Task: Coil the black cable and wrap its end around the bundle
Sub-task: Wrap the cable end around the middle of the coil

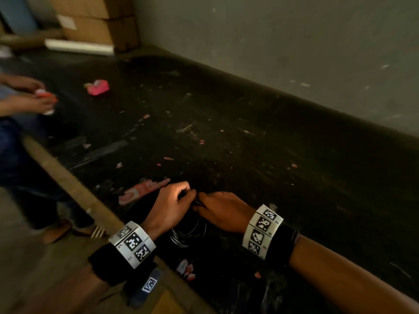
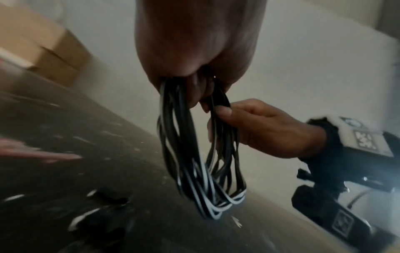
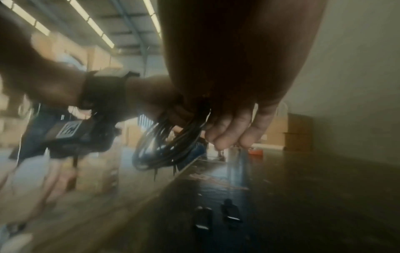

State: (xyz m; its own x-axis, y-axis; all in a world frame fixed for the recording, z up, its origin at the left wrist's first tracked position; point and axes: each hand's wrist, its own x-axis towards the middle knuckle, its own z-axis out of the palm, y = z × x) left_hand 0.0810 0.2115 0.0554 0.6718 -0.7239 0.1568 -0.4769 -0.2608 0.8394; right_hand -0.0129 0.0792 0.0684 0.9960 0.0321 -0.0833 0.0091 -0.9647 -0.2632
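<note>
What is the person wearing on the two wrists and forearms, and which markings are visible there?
Both forearms are bare, without sleeves. Each wrist carries a black fabric wristband with a white band of square black-and-white coded markers next to the hand; the left one looks the same. A small black camera unit with its own marker hangs under the left wrist.
</note>
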